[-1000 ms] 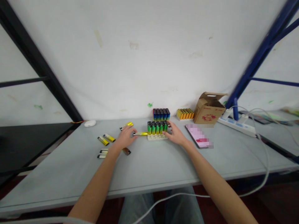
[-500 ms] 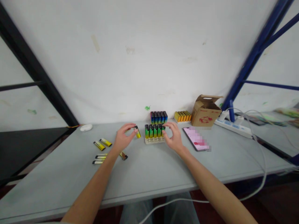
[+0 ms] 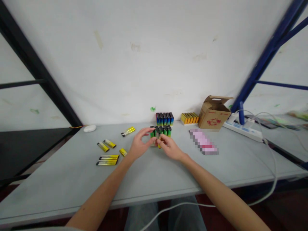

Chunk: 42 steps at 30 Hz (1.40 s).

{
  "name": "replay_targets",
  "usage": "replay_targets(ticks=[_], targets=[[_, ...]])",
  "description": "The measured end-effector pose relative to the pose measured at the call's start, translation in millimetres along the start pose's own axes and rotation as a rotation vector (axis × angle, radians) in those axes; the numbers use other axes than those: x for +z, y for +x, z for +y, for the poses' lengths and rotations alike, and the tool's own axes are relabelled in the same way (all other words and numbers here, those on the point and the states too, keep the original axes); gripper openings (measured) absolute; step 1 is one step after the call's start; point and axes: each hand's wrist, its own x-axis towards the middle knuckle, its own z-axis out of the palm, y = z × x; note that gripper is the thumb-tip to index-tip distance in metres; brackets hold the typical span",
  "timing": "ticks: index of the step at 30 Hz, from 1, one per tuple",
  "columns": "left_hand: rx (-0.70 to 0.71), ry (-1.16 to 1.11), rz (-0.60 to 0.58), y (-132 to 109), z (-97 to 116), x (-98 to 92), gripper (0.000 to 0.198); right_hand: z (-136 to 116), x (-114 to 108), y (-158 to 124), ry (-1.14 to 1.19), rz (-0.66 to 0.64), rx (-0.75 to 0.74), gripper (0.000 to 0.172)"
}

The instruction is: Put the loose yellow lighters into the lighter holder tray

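Note:
My right hand (image 3: 170,147) pinches a yellow lighter (image 3: 159,146) in front of the rack of green-and-yellow lighters (image 3: 165,131). My left hand (image 3: 141,143) is at the left end of that rack, thumb and index finger apart; whether its fingertips touch the rack or a lighter is unclear. The rack's pale base is mostly hidden behind both hands. On the table to the left lie several loose yellow lighters, among them a pair side by side (image 3: 107,160) and one near my left wrist (image 3: 123,152).
Behind the rack stand a block of blue lighters (image 3: 165,119) and a tray of orange lighters (image 3: 190,118). An open cardboard box (image 3: 213,117), a phone (image 3: 204,141) and a power strip (image 3: 244,131) are on the right. A white case (image 3: 89,128) lies at the back left.
My left hand has moved right to the rack, and the yellow lighter it held is now in my right hand. My right hand has shifted left and closed its fingers.

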Motion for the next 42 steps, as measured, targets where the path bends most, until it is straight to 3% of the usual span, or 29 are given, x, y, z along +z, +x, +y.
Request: replay_targets(ticks=[3, 8, 13, 16, 21, 36, 42], targets=[[-0.049, 0.105, 0.102, -3, -7, 1.9, 0.024, 0, -10, 6, 0.294, 0.081, 0.129, 0.023], [-0.052, 0.294, 0.153, -3, -17, -4.1, 0.021, -1, -31, 13, 0.736, 0.238, 0.351, 0.021], [-0.035, 0.404, 0.087, -3, -25, -8.5, 0.023, -2, -48, 13, 1.02, 0.128, 0.461, 0.016], [-0.029, 0.42, 0.036, -4, -26, -8.4, 0.022, -2, -52, 11, 1.129, 0.057, 0.456, 0.032], [-0.036, 0.452, -0.037, -6, -28, -7.4, 0.021, -3, -53, 10, 1.16, -0.012, 0.492, 0.047], [-0.057, 0.542, -0.162, -13, -41, -6.7, 0.015, 0, -51, 7, 1.213, -0.138, 0.482, 0.05], [-0.053, 0.535, -0.174, -13, -40, -6.1, 0.017, -4, -58, 2, 1.2, -0.202, 0.57, 0.055]])
